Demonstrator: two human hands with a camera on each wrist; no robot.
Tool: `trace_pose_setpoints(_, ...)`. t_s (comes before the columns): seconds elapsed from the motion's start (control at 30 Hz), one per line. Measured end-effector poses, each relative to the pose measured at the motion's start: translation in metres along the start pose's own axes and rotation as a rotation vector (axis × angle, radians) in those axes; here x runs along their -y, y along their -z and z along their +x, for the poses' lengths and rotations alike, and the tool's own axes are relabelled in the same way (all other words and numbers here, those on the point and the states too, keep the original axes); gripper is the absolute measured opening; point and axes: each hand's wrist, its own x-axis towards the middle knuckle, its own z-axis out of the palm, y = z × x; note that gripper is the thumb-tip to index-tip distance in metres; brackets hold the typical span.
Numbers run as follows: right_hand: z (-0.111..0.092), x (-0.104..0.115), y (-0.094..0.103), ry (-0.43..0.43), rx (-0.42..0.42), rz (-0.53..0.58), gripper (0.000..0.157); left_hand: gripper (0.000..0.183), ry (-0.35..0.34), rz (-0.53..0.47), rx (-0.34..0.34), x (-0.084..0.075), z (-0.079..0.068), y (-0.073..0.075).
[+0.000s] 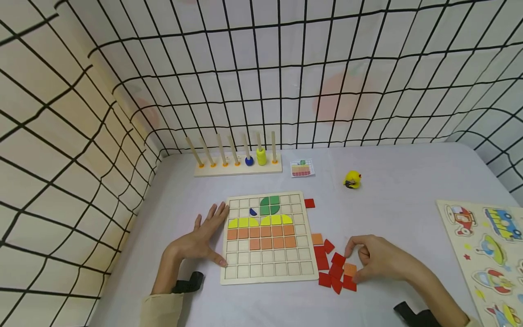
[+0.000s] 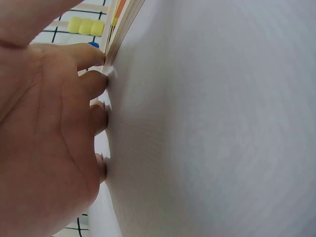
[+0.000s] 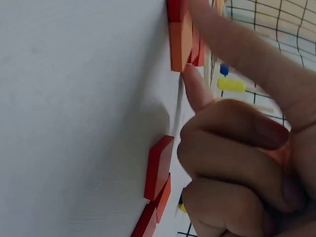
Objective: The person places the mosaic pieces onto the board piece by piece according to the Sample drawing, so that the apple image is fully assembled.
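Observation:
My left hand (image 1: 200, 240) spreads at the left side of a square wooden grid board (image 1: 269, 268), fingertips and thumb at its edge. In the left wrist view its fingertips meet the table beside the board. Green, yellow and orange tiles (image 1: 265, 231) form a picture on the grid, with a small dark-blue piece (image 1: 253, 211) near the green. My right hand (image 1: 380, 259) reaches over loose tiles, thumb and index finger apart around an orange tile (image 3: 180, 47). The index fingertip touches or nearly touches its end; the other fingers are curled. Red tiles (image 1: 321, 259) lie beside the board.
A peg stand (image 1: 239, 170) with blue and yellow beads stands behind the board. Near it lie a picture card (image 1: 302, 168) and a yellow duck toy (image 1: 352, 179). A puzzle board (image 1: 486, 263) is at right. Black netting (image 1: 278, 91) rises at the back and sides.

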Motion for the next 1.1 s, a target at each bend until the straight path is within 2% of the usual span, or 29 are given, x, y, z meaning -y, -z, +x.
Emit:
trace_pose_setpoints(0.23, 0.000, -0.005, 0.003, 0.004, 0.006, 0.009, 0.026, 0.146, -0.006, -0.004, -0.002, -0.001, 0.000, 0.000)
trace_pose_setpoints(0.7, 0.003, -0.005, 0.007, 0.000, 0.052, 0.030, 0.024, 0.147, 0.006, 0.006, -0.006, -0.001, 0.001, 0.000)
trace_pose_setpoints(0.8, 0.006, -0.004, 0.009, -0.003, -0.011, 0.030, 0.024, 0.147, 0.005, 0.006, -0.006, 0.000, 0.000, 0.000)
trace_pose_setpoints(0.97, 0.014, -0.004, 0.013, -0.018, -0.195, -0.001, 0.026, 0.147, 0.001, 0.002, -0.003, 0.000, -0.001, 0.001)
trace_pose_setpoints(1.1, 0.014, -0.004, 0.016, -0.045, -0.231, -0.023, 0.033, 0.147, 0.009, 0.002, -0.003, -0.001, 0.000, 0.001)
